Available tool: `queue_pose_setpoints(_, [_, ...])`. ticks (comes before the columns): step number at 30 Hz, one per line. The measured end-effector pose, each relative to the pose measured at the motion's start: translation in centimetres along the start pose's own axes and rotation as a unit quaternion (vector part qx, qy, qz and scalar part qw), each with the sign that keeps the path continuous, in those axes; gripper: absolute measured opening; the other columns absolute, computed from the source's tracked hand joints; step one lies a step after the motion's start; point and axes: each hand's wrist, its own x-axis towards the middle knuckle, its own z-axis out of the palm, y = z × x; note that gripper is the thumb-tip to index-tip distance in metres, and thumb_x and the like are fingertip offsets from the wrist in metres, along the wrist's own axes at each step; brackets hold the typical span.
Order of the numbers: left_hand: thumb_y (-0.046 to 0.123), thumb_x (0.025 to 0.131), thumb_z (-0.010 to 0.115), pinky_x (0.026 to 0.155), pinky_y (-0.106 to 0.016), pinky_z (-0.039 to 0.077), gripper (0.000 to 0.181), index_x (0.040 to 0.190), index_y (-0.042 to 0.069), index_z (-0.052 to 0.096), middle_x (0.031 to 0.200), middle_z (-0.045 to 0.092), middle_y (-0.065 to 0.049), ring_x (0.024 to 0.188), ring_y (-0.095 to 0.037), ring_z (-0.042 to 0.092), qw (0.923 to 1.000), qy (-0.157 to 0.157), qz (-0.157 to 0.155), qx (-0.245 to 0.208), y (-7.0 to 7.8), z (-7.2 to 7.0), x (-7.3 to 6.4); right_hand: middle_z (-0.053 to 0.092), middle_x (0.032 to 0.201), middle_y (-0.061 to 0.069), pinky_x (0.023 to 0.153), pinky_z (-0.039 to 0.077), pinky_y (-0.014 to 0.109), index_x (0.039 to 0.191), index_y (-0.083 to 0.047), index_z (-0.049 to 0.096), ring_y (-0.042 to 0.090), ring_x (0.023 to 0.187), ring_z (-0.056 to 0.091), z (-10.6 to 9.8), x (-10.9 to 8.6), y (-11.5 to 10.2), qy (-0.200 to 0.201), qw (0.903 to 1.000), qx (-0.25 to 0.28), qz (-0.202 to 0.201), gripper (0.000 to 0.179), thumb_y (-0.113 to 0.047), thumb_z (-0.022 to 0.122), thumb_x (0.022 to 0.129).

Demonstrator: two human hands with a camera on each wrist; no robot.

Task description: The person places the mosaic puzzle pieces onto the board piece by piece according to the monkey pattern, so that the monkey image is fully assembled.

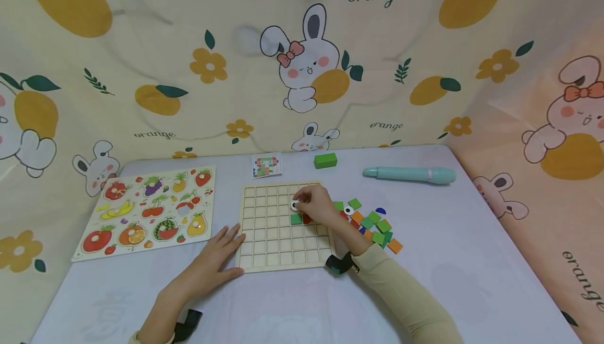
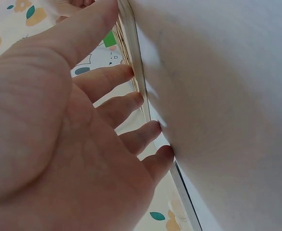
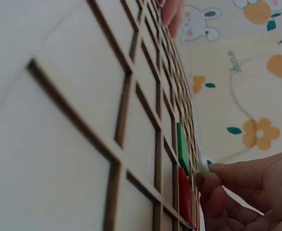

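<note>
A wooden grid board (image 1: 264,247) lies on the table before me. My left hand (image 1: 212,256) rests at its left edge, fingers spread and fingertips touching the frame. Over the board's upper right part, my right hand (image 1: 317,207) pinches a small white eye tile (image 1: 294,206) between thumb and fingertips. The right wrist view shows this tile (image 3: 204,166) just off the grid. A green tile (image 1: 295,219) sits in a cell below it, beside a red tile (image 1: 306,219) partly covered by the hand. Anything farther under the right hand is hidden.
Loose coloured tiles (image 1: 377,236) lie scattered right of the board, another eye tile (image 1: 348,210) among them. Behind stand a pattern card (image 1: 266,165), a green block (image 1: 325,161) and a teal pen-shaped object (image 1: 409,174). A fruit puzzle board (image 1: 137,223) lies left.
</note>
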Motion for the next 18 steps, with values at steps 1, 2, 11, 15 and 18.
queue_pose_setpoints(1, [0.032, 0.089, 0.074, 0.11, -0.069, 0.023, 0.074, 0.148, 0.0, 0.044, 0.161, 0.025, -0.02, 0.144, -0.051, 0.017, 1.0, 0.0, 0.001, 0.0, -0.01, 0.0, 0.02, 0.066, 0.082, 0.008, 0.062, 0.052, 0.025, 0.094, 0.003, 0.074, 0.014, 0.069, 0.059, 0.06, 0.01, 0.05, 0.002, 0.9999, -0.012, -0.001, 0.007, 0.004, 0.068, 0.089])
queue_pose_setpoints(2, [0.032, 0.089, 0.074, 0.11, -0.069, 0.024, 0.074, 0.148, 0.0, 0.044, 0.161, 0.025, -0.02, 0.144, -0.051, 0.017, 1.0, 0.0, 0.002, 0.0, -0.03, 0.01, 0.03, 0.067, 0.083, 0.007, 0.062, 0.051, 0.025, 0.092, 0.002, 0.074, 0.013, 0.07, 0.059, 0.13, 0.02, 0.08, 0.004, 0.9998, -0.021, -0.003, 0.006, 0.003, 0.069, 0.089])
queue_pose_setpoints(11, [0.032, 0.09, 0.074, 0.109, -0.069, 0.024, 0.073, 0.148, 0.0, 0.044, 0.161, 0.025, -0.02, 0.145, -0.051, 0.017, 1.0, 0.001, 0.004, -0.002, -0.05, 0.02, -0.05, 0.069, 0.087, 0.005, 0.068, 0.052, 0.028, 0.09, -0.002, 0.075, 0.015, 0.077, 0.058, 0.55, 0.08, 0.21, 0.0, 0.997, -0.077, -0.012, 0.006, 0.001, 0.07, 0.089])
queue_pose_setpoints(15, [0.032, 0.089, 0.074, 0.109, -0.069, 0.024, 0.073, 0.148, 0.0, 0.044, 0.161, 0.025, -0.02, 0.145, -0.051, 0.017, 1.0, -0.001, 0.002, -0.002, -0.05, 0.04, -0.03, 0.064, 0.088, 0.001, 0.067, 0.048, 0.028, 0.092, -0.007, 0.076, 0.014, 0.077, 0.057, 0.6, -0.12, -0.1, -0.004, 0.9882, -0.152, -0.016, 0.005, -0.007, 0.074, 0.088])
queue_pose_setpoints(18, [0.032, 0.089, 0.074, 0.109, -0.069, 0.023, 0.074, 0.149, 0.001, 0.044, 0.161, 0.025, -0.019, 0.145, -0.05, 0.016, 1.0, -0.001, -0.002, -0.004, -0.1, 0.1, -0.02, 0.058, 0.084, 0.0, 0.061, 0.044, 0.028, 0.092, -0.009, 0.077, 0.014, 0.072, 0.054, 0.64, -0.22, -0.37, 0.002, 0.9798, -0.199, -0.021, 0.007, -0.011, 0.078, 0.085])
